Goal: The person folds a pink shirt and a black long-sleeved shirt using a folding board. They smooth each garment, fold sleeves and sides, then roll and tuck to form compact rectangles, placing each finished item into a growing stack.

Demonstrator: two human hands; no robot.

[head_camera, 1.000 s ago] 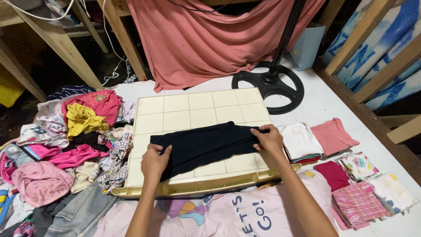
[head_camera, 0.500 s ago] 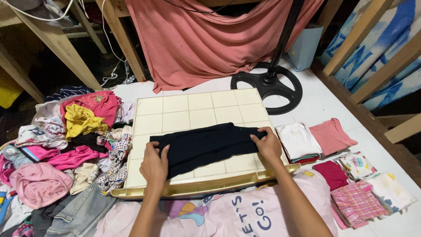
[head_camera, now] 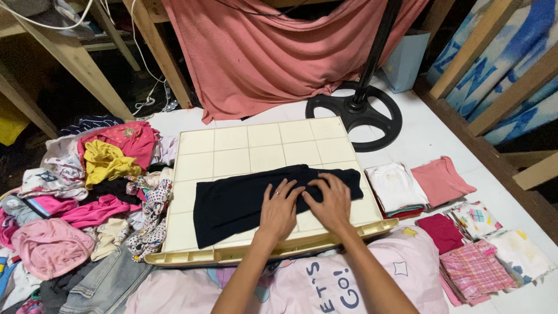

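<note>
Left hand (head_camera: pixel 279 208) and right hand (head_camera: pixel 332 202) together, flat, palms pressing the dark garment (head_camera: pixel 256 197); long axis running left to right along the cream board's (head_camera: pixel 244 145) near edge, most cloth leftward, nearer the left hand.

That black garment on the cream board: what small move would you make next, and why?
Probably fold its left end over to the right. Both hands, left hand and right hand, press the middle of the black garment, which lies as a long strip across the cream board.
</note>
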